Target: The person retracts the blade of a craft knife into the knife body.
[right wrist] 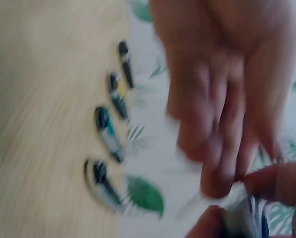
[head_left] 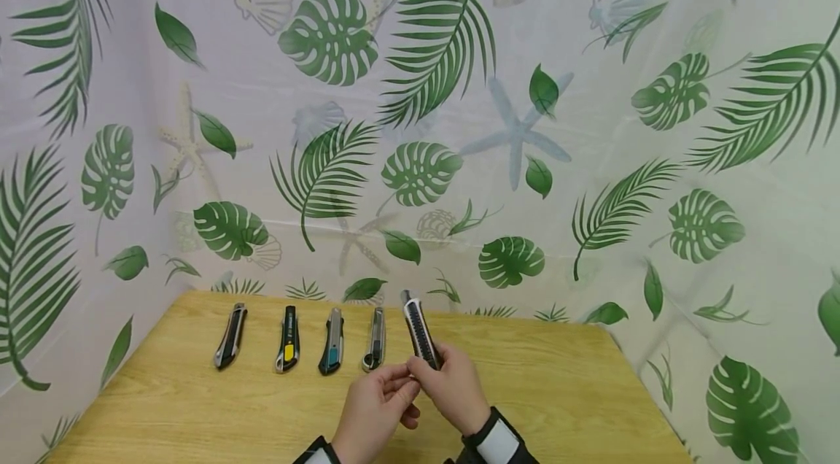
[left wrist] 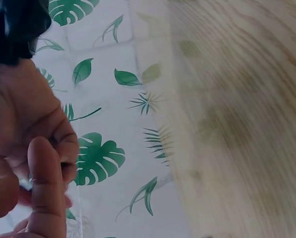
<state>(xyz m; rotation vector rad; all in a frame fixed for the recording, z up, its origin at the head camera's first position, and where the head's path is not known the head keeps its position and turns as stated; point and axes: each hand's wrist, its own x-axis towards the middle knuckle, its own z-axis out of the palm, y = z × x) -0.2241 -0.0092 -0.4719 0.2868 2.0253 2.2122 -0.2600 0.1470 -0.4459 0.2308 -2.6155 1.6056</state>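
In the head view my right hand (head_left: pixel 456 384) grips a utility knife (head_left: pixel 421 329) with a black ribbed face and pale edges. It points up and slightly left, its lower part hidden in the hand. My left hand (head_left: pixel 374 406) is close beside it, thumb and index fingertips brought together at the right thumb; I cannot tell whether they pinch anything. In the right wrist view the knife (right wrist: pixel 244 218) is blurred between the right fingers (right wrist: pixel 281 183), with the left hand (right wrist: pixel 222 84) above. The left wrist view shows the left fingers (left wrist: pixel 46 193) near the right hand (left wrist: pixel 29 109).
Several more utility knives lie in a row on the wooden table (head_left: pixel 538 391): a black and grey one (head_left: pixel 230 336), one with a yellow slider (head_left: pixel 287 340), one with a teal slider (head_left: pixel 332 342) and a silver one (head_left: pixel 375 340). A leaf-print sheet (head_left: pixel 433 106) stands behind.
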